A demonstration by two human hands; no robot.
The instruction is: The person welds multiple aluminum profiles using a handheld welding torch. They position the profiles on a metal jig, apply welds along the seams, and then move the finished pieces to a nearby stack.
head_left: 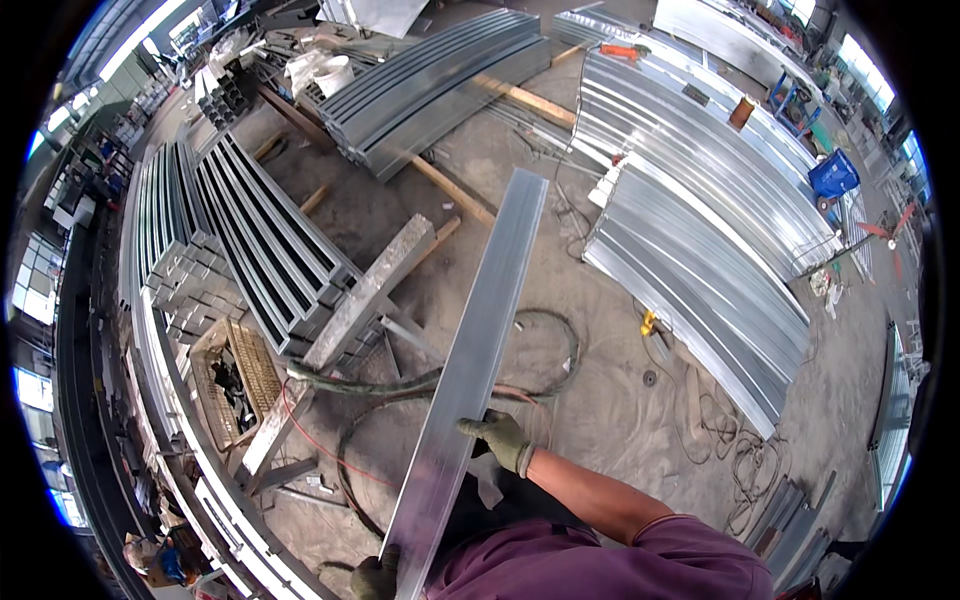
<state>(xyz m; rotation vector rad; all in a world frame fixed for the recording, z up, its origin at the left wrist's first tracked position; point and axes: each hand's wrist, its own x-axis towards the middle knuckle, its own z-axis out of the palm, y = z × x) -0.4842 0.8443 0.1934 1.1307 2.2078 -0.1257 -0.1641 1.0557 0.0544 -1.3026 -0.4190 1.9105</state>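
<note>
The right hand (500, 438) is clamping the edge of the long metal strip (478, 350) for balance; the left hand (375, 577) is apparently gripping its near end, above the floor (620, 400).

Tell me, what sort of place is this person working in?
Most likely a metal fabrication workshop. Stacks of square steel tubes and long galvanised sections lie on a dusty concrete floor, with hoses and cables trailing across it. Both gloved hands hold a long metal beam.
</note>
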